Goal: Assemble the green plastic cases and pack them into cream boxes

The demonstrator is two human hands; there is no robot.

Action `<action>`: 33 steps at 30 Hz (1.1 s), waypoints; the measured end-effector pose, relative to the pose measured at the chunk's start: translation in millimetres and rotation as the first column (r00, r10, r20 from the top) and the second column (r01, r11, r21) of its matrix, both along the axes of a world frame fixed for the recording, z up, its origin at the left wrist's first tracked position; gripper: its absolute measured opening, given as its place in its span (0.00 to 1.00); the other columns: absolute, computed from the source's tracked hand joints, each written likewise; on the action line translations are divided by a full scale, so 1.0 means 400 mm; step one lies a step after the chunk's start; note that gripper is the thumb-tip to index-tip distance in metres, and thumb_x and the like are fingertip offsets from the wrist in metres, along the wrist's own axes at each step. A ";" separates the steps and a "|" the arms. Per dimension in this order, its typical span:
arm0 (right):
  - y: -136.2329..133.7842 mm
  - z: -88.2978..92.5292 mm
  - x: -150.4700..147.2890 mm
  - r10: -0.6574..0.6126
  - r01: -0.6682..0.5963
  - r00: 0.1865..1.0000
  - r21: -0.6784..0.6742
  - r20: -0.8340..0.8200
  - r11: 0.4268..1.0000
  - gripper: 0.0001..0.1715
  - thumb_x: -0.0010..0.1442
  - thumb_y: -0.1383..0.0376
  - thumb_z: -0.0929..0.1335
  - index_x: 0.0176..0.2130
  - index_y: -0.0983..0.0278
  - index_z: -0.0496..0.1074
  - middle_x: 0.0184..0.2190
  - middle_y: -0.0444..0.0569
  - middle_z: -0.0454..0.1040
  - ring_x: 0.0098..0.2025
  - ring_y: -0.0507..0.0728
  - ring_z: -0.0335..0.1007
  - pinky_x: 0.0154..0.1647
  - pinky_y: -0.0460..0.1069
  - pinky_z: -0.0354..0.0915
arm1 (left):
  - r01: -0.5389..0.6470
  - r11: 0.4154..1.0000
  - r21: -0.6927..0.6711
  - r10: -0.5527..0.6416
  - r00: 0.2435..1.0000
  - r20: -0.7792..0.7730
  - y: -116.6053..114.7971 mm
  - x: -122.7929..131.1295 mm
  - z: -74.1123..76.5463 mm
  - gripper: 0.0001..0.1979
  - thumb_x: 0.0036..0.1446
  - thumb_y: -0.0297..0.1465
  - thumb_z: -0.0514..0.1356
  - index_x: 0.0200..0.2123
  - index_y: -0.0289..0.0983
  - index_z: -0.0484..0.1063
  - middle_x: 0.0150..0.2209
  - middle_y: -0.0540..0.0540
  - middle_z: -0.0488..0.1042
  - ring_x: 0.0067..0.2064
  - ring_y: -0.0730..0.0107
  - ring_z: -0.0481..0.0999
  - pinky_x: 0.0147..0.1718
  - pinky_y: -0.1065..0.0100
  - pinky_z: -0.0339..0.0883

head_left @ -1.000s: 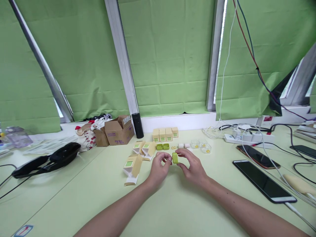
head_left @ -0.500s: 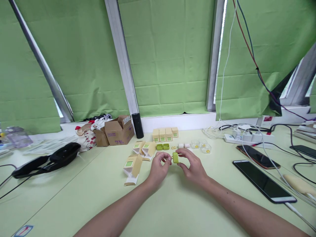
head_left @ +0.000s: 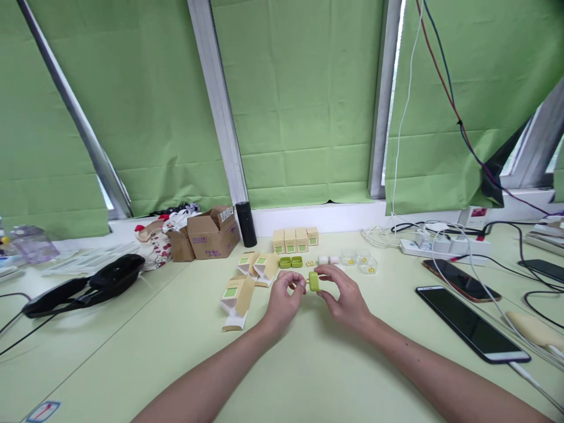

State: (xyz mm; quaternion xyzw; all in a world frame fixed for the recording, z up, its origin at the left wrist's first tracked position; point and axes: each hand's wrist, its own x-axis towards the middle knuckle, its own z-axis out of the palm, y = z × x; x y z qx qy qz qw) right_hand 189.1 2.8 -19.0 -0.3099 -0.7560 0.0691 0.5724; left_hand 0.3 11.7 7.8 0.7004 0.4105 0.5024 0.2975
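Observation:
A small green case (head_left: 314, 281) is held just above the pale green table (head_left: 308, 364) between both hands. My left hand (head_left: 284, 301) pinches its left side with curled fingers. My right hand (head_left: 343, 296) grips its right side, thumb and forefinger closed on it. Just behind lie two more green cases (head_left: 291, 262), a tiny yellow piece (head_left: 310, 263) and two small white cubes (head_left: 328, 259). Several small beige boxes (head_left: 294, 239) stand in a row further back. Opened beige cartons (head_left: 247, 282) lie to the left of my hands.
Clear round containers (head_left: 359, 261) sit right of the cubes. Two phones (head_left: 471, 320) lie at the right, with a power strip (head_left: 445, 245) and cables. Brown cardboard boxes (head_left: 207, 235), a black cylinder (head_left: 245, 224) and a black headset (head_left: 83, 286) stand at the left.

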 end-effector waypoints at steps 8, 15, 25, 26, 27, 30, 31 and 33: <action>0.000 -0.001 0.001 -0.001 0.001 1.000 -0.022 0.002 1.000 0.29 0.62 0.75 0.67 0.60 0.56 0.68 0.55 0.53 0.76 0.55 0.63 0.75 0.54 0.63 0.79 | -0.017 1.000 0.000 0.017 1.000 0.002 0.001 -0.001 0.001 0.10 0.61 0.36 0.60 0.30 0.38 0.72 0.33 0.45 0.74 0.41 0.60 0.74 0.44 0.60 0.66; -0.001 0.002 0.001 0.000 0.000 1.000 -0.018 -0.001 1.000 0.30 0.61 0.75 0.67 0.60 0.56 0.68 0.54 0.53 0.76 0.55 0.64 0.75 0.53 0.63 0.79 | -0.018 1.000 -0.006 0.018 1.000 -0.001 0.002 -0.004 0.002 0.11 0.61 0.37 0.60 0.29 0.38 0.72 0.32 0.45 0.75 0.41 0.60 0.75 0.44 0.61 0.66; 0.000 0.001 0.002 -0.013 0.013 1.000 0.006 0.006 1.000 0.29 0.61 0.74 0.67 0.60 0.56 0.68 0.55 0.54 0.76 0.55 0.64 0.76 0.52 0.63 0.79 | -0.030 1.000 0.004 0.029 0.999 0.030 0.000 -0.007 0.007 0.11 0.61 0.37 0.61 0.28 0.38 0.72 0.30 0.47 0.74 0.37 0.63 0.75 0.42 0.62 0.66; 0.000 0.001 0.002 -0.016 0.016 1.000 0.011 0.009 1.000 0.29 0.62 0.74 0.67 0.60 0.56 0.68 0.55 0.54 0.76 0.55 0.64 0.76 0.52 0.63 0.79 | -0.030 1.000 0.002 0.030 0.999 0.033 0.001 -0.007 0.007 0.11 0.61 0.37 0.61 0.29 0.38 0.72 0.30 0.47 0.74 0.36 0.63 0.75 0.42 0.63 0.66; 0.000 0.002 0.002 -0.018 0.018 1.000 0.016 0.012 1.000 0.29 0.62 0.74 0.67 0.60 0.56 0.68 0.55 0.54 0.76 0.55 0.64 0.76 0.52 0.63 0.79 | -0.030 1.000 0.003 0.030 0.999 0.032 0.001 -0.007 0.007 0.11 0.61 0.37 0.61 0.28 0.38 0.72 0.30 0.47 0.74 0.37 0.63 0.75 0.42 0.63 0.66; 0.000 0.002 0.003 -0.023 0.023 0.999 0.023 0.023 0.999 0.30 0.62 0.74 0.67 0.60 0.56 0.67 0.55 0.54 0.76 0.56 0.64 0.75 0.51 0.63 0.80 | -0.035 0.999 0.012 0.035 0.999 0.028 0.006 -0.009 0.002 0.12 0.62 0.37 0.61 0.28 0.38 0.72 0.30 0.47 0.74 0.37 0.63 0.74 0.42 0.62 0.66; 0.001 0.001 0.004 -0.028 0.027 0.999 0.023 0.029 0.999 0.30 0.62 0.74 0.67 0.61 0.56 0.67 0.55 0.54 0.76 0.56 0.64 0.75 0.51 0.63 0.80 | -0.042 0.999 0.015 0.041 0.999 0.033 0.009 -0.010 -0.001 0.11 0.62 0.38 0.61 0.29 0.38 0.72 0.30 0.47 0.74 0.37 0.63 0.75 0.42 0.62 0.66; 0.001 0.001 0.006 -0.041 0.040 0.998 0.023 0.040 0.999 0.30 0.62 0.73 0.67 0.61 0.56 0.67 0.55 0.54 0.75 0.57 0.65 0.74 0.51 0.63 0.79 | -0.071 0.997 0.024 0.069 0.996 0.048 0.016 -0.013 -0.006 0.10 0.62 0.37 0.60 0.30 0.38 0.72 0.32 0.46 0.74 0.38 0.62 0.75 0.42 0.62 0.66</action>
